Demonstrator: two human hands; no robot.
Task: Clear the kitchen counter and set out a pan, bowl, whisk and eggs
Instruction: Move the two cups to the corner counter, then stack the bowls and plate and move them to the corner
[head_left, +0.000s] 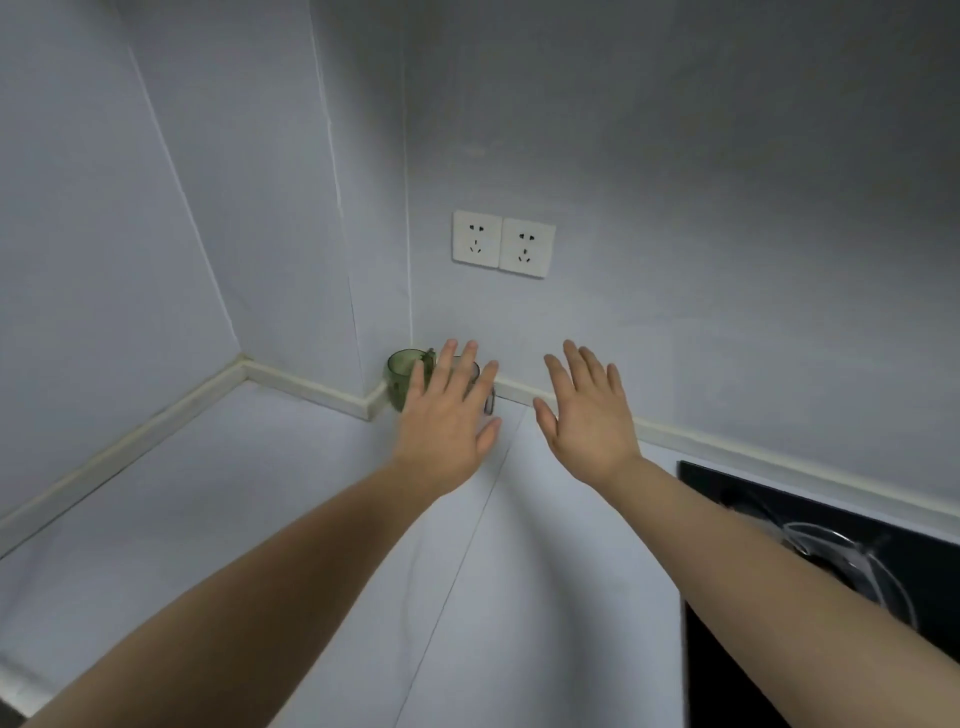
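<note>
Worktop (208, 493) broad on the left, left hand (447, 421) and right hand (589, 421) flat, fingers spread, holding nothing, green mug (397, 374) far corner, hob (717, 670) right

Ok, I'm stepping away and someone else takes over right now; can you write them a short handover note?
Left hand: open, fingers spread, in front of the green mug in the counter corner, gripping nothing. A clear mug seems to stand behind that hand, mostly hidden.
Right hand: open, empty, beside it above the counter.
Done: nothing set out in view.
To do: move the mugs off, then bring pan, bowl, whisk and eggs; none are visible. The black hob is at the right.
</note>
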